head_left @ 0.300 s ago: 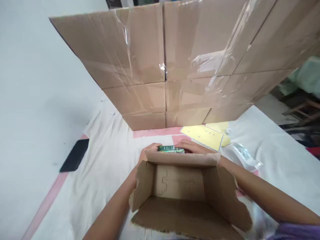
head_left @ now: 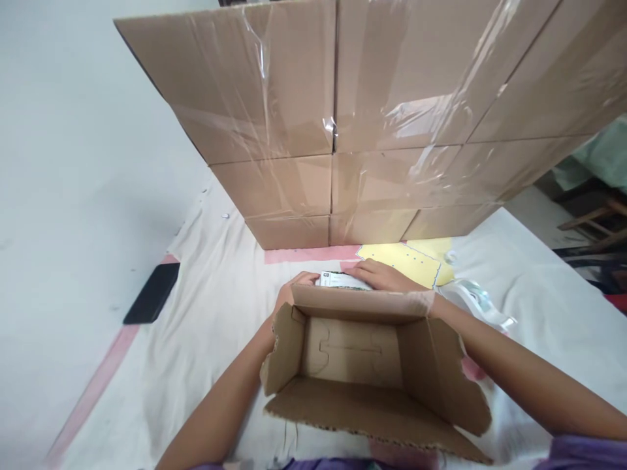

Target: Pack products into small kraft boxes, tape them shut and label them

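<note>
An open brown cardboard box [head_left: 353, 398] lies in front of me with its flaps spread. Just beyond its far flap, both hands reach past the box onto a small flat stack [head_left: 337, 279] with a white top. My left hand [head_left: 290, 294] curls round the stack's left end. My right hand [head_left: 379, 275] lies over its right end, fingers together. The far flap hides the lower part of the stack and of both hands.
A wall of taped cardboard cartons [head_left: 343, 117] stands close behind. A white cloth [head_left: 206, 326] with pink stripes covers the floor. Yellow sheets [head_left: 406, 258] and a clear plastic bag [head_left: 477, 301] lie to the right, a black flat object [head_left: 151, 292] to the left.
The stack between my hands showed a green edge before; now a white face shows on top. The view has shifted slightly up and right.
</note>
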Available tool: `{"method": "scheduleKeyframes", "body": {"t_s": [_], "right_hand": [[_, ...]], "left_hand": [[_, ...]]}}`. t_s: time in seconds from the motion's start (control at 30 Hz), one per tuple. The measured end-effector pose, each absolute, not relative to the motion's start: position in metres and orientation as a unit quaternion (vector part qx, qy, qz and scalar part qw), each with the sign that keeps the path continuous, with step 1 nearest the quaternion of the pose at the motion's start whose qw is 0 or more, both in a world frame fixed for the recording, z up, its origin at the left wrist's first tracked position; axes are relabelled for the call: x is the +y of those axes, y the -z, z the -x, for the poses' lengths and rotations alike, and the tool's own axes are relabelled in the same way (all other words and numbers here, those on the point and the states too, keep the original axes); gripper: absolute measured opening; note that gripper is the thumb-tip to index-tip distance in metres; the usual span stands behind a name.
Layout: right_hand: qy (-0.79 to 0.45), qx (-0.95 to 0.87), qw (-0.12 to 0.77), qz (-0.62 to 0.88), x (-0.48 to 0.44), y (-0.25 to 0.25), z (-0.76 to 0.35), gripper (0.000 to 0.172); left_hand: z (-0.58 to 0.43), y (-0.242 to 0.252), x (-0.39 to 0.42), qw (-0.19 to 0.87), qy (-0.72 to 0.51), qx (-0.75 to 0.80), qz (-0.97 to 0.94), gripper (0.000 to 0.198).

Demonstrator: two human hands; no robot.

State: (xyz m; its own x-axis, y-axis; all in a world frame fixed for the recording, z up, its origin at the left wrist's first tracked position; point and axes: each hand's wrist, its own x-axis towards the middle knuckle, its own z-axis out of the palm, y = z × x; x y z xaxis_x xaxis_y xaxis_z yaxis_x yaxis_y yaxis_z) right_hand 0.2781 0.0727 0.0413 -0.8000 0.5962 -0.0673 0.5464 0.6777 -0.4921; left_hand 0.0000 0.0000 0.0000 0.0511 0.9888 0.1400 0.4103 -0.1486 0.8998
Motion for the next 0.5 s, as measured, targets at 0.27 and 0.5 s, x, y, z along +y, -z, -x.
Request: {"method": "scheduleKeyframes", "body": {"t_s": [0.27, 0.5], "right_hand": [[-0.333, -0.827, 0.191, 0.41, 0.071, -0.063, -0.278, 0.056], [-0.311, -0.714, 0.455, 0.432, 0.033, -0.159, -0.348, 0.041]], "left_hand": [[0.012, 0.017, 0.014, 0.384, -0.402, 0.522, -0.647, 0.041], [0.017, 0.036, 0.022, 0.384, -0.397, 0.516, -0.655, 0.038]]}}
